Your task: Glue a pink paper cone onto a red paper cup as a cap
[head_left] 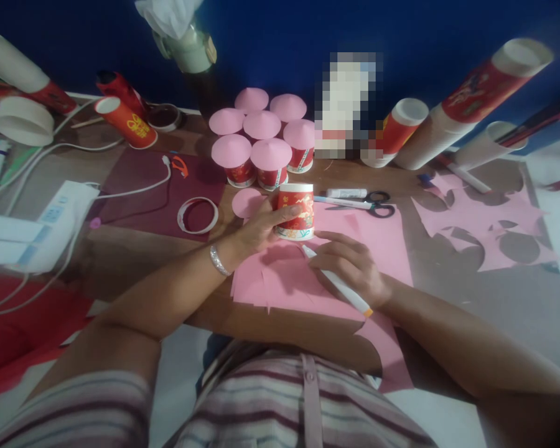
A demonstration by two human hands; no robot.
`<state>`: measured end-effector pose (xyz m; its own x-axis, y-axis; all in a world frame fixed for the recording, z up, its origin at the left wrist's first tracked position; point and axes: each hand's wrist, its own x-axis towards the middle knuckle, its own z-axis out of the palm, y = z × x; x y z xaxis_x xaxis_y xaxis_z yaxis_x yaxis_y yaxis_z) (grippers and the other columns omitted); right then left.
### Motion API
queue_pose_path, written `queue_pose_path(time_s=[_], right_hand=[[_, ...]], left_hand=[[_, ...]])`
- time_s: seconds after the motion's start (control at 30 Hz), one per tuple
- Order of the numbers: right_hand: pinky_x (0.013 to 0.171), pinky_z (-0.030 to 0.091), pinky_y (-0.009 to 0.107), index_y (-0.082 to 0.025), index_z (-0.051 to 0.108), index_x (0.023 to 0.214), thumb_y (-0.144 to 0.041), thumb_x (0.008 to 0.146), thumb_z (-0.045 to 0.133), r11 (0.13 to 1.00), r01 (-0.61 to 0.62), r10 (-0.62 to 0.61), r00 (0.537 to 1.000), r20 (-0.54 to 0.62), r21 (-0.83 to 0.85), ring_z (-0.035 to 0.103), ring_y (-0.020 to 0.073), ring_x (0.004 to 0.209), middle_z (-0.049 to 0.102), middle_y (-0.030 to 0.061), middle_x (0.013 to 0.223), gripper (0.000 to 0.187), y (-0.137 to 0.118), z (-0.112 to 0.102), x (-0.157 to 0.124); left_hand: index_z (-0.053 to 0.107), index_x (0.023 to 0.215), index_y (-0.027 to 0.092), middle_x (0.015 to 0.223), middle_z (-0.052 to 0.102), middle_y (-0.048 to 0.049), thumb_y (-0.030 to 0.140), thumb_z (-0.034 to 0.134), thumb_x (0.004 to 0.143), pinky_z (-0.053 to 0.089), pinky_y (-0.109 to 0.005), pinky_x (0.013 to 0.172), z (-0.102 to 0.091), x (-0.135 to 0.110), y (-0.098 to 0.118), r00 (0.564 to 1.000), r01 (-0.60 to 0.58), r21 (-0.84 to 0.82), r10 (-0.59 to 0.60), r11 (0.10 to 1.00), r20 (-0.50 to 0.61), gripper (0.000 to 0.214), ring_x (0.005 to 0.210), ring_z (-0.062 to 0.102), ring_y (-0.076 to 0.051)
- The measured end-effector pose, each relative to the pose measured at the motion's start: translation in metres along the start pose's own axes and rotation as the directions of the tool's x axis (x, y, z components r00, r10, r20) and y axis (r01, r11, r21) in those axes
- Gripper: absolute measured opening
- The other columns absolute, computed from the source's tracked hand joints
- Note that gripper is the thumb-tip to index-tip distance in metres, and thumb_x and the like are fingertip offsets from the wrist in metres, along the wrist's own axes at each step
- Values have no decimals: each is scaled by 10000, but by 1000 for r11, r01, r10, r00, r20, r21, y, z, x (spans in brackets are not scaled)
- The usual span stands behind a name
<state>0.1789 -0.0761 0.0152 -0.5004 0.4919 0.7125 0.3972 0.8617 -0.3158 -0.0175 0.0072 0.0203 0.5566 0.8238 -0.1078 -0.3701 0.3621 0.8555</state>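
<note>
My left hand is wrapped round the side of a red paper cup with gold patterns and pale rims, held above the pink paper. In my right hand is a white marker with an orange end, its tip pointing up at the cup. A finger of this hand reaches close to the cup's lower rim; I cannot tell if it touches. Sheets of pink paper lie beneath both hands. Next to my left hand is a pink paper disc, partly covered by the fingers.
Behind the hands stand several red cups with pink cone tops. Scissors and a glue stick lie beyond the paper. Pink offcuts are at right, near tall cardboard tubes. A tape ring and white cables lie left.
</note>
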Motion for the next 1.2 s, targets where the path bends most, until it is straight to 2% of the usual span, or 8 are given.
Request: queue_pose_path(time_s=[0.13,0.3,0.43,0.53,0.67,0.87,1.07,1.2], right_hand=[[995,676,482,-164,624,1092,-90,958,661,1000,11,-11,999,-41,-19,716,160,736,739,15,835,158,1,2,0],[978,678,502,-200,620,1147,-267,1023,632,999,22,-23,998,-51,-31,748,182,775,765,19,866,141,6,2,-2],[984,676,509,-188,622,1150,-284,1021,646,999,22,-23,999,-41,-42,755,189,783,770,27,867,162,7,2,-2],[985,675,498,-213,625,1137,-250,1009,658,999,12,-14,999,-33,-50,753,178,777,775,9,877,137,7,2,-2],[998,665,497,-186,630,1124,-230,995,673,998,22,-24,999,-37,-52,749,182,767,767,23,868,143,8,3,-1],[971,671,488,-204,628,1146,-239,1005,652,999,14,-16,998,-57,-36,739,181,768,766,14,875,147,11,3,-2],[1016,645,518,-191,631,1156,-302,1038,608,999,23,-24,998,-51,-26,745,197,779,756,31,858,164,10,2,-2],[995,650,513,-220,633,1145,-284,1025,615,1000,-17,17,999,-50,-8,742,187,764,765,22,873,137,13,0,-1]], left_hand=[[688,1032,185,943,732,-33,374,881,783,563,-330,837,-4,2,-4,1000,-14,-45,13,999,-17,367,904,719,-194],[708,1103,175,1112,767,-85,354,831,816,566,-369,939,-8,6,-7,1000,-19,-101,17,995,-21,359,1091,723,-262],[725,1119,149,1182,769,-128,357,795,810,563,-418,974,-9,9,-8,1000,-3,-97,4,995,4,379,1183,704,-325],[720,1180,167,1181,769,-117,360,780,814,573,-411,936,-10,9,-7,1000,2,-93,0,996,22,418,1170,707,-321],[702,1231,184,1169,760,-103,369,794,798,575,-414,945,-9,7,-6,1000,-7,-84,9,996,21,480,1144,704,-301],[688,1198,177,1031,734,-77,389,794,793,571,-369,824,-14,8,-8,998,50,-45,-49,998,35,469,941,710,-235],[691,1093,192,890,717,-4,292,807,763,553,-278,764,-17,10,-10,997,12,-119,-3,993,79,364,778,670,-135],[684,1123,181,957,752,-34,267,788,773,570,-285,764,-19,10,-12,993,18,-129,-3,991,117,375,839,712,-167]])
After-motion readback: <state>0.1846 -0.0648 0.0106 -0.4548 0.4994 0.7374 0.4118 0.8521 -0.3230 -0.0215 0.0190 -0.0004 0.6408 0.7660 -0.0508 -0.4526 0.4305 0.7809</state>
